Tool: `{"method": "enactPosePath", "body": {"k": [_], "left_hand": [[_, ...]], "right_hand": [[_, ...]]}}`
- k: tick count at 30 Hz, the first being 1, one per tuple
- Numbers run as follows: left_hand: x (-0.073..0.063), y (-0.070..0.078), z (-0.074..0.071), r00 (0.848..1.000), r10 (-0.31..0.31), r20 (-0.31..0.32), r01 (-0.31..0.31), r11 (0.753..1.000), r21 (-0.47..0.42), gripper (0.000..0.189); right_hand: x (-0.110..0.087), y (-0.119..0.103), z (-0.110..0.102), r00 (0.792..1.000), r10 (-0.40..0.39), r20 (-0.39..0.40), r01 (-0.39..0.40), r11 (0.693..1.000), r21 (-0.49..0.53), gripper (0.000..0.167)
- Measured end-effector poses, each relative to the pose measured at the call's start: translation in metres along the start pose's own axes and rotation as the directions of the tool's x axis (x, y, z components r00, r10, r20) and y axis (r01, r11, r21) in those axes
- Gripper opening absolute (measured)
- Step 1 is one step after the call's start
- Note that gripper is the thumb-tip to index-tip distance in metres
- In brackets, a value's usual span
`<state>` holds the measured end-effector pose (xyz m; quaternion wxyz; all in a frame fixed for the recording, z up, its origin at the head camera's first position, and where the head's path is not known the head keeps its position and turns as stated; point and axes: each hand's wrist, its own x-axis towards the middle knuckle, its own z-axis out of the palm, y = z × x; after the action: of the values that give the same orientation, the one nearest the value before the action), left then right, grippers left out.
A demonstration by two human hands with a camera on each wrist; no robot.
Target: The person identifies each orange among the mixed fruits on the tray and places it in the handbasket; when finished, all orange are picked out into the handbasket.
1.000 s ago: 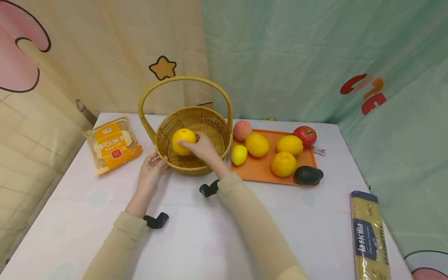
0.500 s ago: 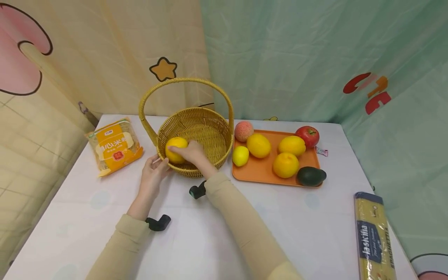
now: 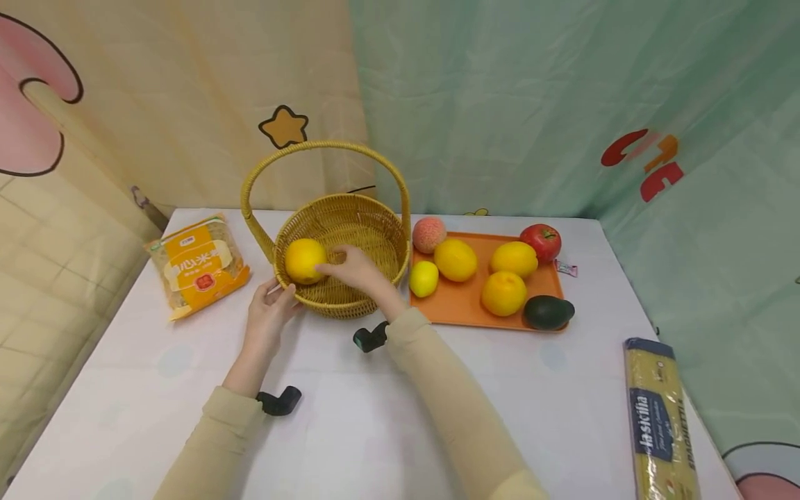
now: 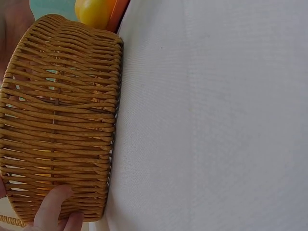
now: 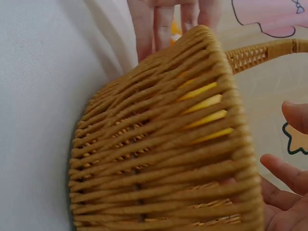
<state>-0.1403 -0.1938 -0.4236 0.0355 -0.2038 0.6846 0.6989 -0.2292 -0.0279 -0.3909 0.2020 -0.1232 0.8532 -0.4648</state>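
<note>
In the head view, a round orange (image 3: 305, 261) lies inside the woven basket (image 3: 350, 305), against its left wall. My right hand (image 3: 359, 269) hangs over the basket just right of the orange, thumb and fingers spread. The right wrist view shows that right hand (image 5: 284, 202) loosely parted above the rim, with yellow showing through the weave. My left hand (image 3: 270, 305) grips the basket's front-left rim from outside. In the left wrist view, fingers of the left hand (image 4: 50, 209) press on the woven wall; its thumb is mostly cut off.
Right of the basket, an orange tray (image 3: 450, 312) bears several fruits, including a red apple (image 3: 540, 242) and a dark green avocado (image 3: 548, 312). A yellow food packet (image 3: 198, 264) lies left; a spaghetti pack (image 3: 659, 417) lies at the right edge. A small wrapped candy (image 3: 566, 268) sits beside the tray.
My right hand has brought the orange leftward and down into the basket, let go of it, and drawn back slightly to the right. The left hand keeps its hold on the rim.
</note>
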Motion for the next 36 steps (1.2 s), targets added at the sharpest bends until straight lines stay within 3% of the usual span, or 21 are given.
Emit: {"method": "enactPosePath", "body": {"k": [7, 14, 26, 36], "left_hand": [[-0.001, 0.001, 0.000, 1.000, -0.003, -0.002, 0.003, 1.000, -0.005, 0.065], [0.001, 0.000, -0.001, 1.000, -0.005, -0.006, 0.005, 1.000, -0.011, 0.064], [0.003, -0.002, -0.002, 1.000, -0.002, 0.008, 0.002, 1.000, -0.019, 0.066], [0.004, -0.004, -0.001, 1.000, -0.006, -0.004, 0.006, 1.000, -0.024, 0.065]], "right_hand": [[-0.029, 0.009, -0.035, 0.984, -0.144, -0.105, 0.153, 0.985, 0.080, 0.040], [-0.063, 0.028, -0.076, 0.955, -0.200, -0.221, 0.237, 0.959, 0.156, 0.028], [-0.090, 0.062, -0.124, 0.916, -0.128, -0.381, 0.169, 0.983, 0.075, 0.035], [-0.080, 0.081, -0.142, 0.900, -0.016, -0.435, 0.023, 1.000, 0.011, 0.054]]}}
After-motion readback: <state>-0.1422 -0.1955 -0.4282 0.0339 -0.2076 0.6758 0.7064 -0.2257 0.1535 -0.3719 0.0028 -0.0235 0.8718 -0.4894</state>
